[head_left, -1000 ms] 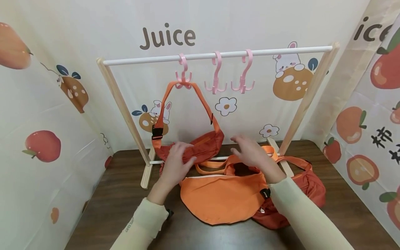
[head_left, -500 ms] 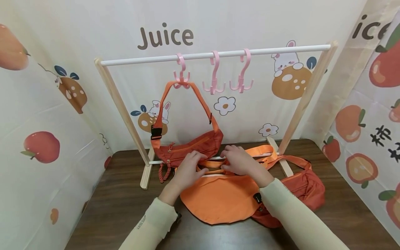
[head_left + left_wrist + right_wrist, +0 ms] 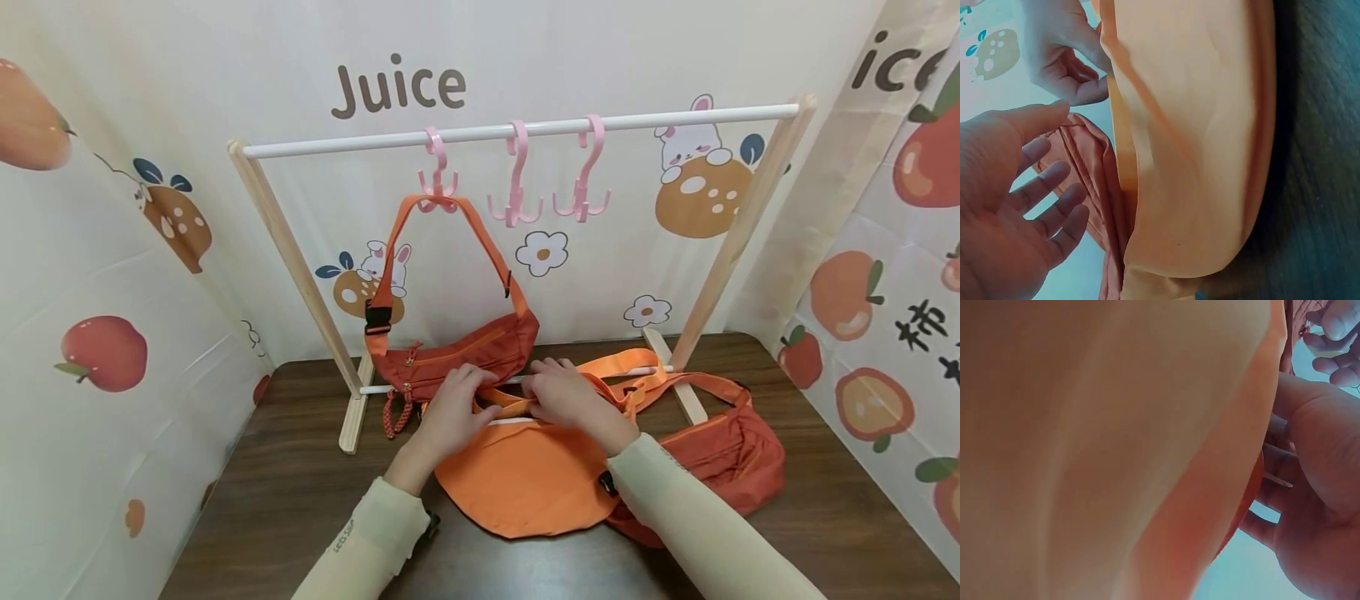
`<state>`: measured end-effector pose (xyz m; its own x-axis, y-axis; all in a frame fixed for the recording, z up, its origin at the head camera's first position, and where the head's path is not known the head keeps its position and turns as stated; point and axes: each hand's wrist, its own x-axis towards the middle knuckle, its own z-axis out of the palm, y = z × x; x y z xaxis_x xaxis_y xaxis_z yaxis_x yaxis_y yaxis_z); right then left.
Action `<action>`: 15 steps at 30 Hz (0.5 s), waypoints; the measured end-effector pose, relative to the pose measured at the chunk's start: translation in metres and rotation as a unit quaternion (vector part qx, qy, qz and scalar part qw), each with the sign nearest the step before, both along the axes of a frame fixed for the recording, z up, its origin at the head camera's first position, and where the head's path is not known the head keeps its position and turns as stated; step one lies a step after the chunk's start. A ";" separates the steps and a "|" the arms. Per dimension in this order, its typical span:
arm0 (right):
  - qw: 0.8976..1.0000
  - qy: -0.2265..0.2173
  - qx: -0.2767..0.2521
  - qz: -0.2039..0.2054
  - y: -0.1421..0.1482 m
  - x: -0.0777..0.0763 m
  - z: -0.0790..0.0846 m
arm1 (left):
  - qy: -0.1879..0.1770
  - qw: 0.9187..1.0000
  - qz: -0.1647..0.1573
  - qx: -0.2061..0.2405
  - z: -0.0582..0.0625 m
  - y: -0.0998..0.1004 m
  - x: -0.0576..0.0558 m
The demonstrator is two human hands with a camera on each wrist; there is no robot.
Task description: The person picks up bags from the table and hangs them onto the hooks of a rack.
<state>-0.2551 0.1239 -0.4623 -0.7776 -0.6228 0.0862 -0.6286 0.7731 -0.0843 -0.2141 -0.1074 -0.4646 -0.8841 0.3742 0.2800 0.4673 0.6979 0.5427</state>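
Note:
In the head view, an orange half-moon bag (image 3: 525, 487) lies flat on the dark wood table, zipper edge toward the rack. My right hand (image 3: 564, 398) is at its upper edge, fingers curled and pinching at its orange strap (image 3: 1121, 131). Beside it my left hand (image 3: 456, 410) hovers over the bag's upper left edge; the left wrist view shows its fingers (image 3: 1054, 187) spread loosely with nothing in them. Just behind both hands a rust-red waist bag (image 3: 457, 358) hangs by its strap from a pink hook (image 3: 437, 175). The right fingertips are partly hidden behind orange fabric.
A wooden rack with a white top rail (image 3: 337, 145) spans the back. Two more pink hooks (image 3: 516, 179) hang bare on it. Another rust-red bag (image 3: 738, 458) lies at the right, partly under the right sleeve (image 3: 697, 508), its strap near the rack's foot (image 3: 690, 404).
My left hand has left the hanging bag and moved right, over the orange bag. My right hand has come down and left to the orange bag's strap, its fingers curling in.

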 end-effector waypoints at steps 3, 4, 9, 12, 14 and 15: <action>1.000 0.020 0.001 0.008 0.000 0.001 0.001 | -0.001 1.000 -0.002 -0.005 -0.001 -0.001 0.000; 1.000 0.026 0.000 0.011 0.000 0.002 0.002 | -0.003 1.000 -0.003 -0.007 -0.001 -0.002 -0.001; 0.998 0.048 -0.013 0.028 0.002 0.005 0.010 | -0.025 1.000 -0.008 -0.013 -0.001 -0.005 -0.002; 0.998 0.048 -0.019 0.042 0.002 0.006 0.015 | -0.040 0.999 -0.008 -0.019 -0.002 -0.007 -0.002; 0.998 0.043 -0.019 0.048 0.001 0.006 0.018 | -0.044 0.999 -0.008 -0.022 -0.004 -0.008 -0.003; 0.998 0.040 -0.018 0.052 0.001 0.007 0.019 | -0.045 0.999 -0.008 -0.021 -0.005 -0.008 -0.004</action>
<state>-0.2484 0.1253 -0.4433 -0.6992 -0.6947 0.1687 -0.7106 0.7012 -0.0575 -0.2181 -0.1157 -0.4692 -0.8985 0.3986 0.1840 0.4299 0.7135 0.5532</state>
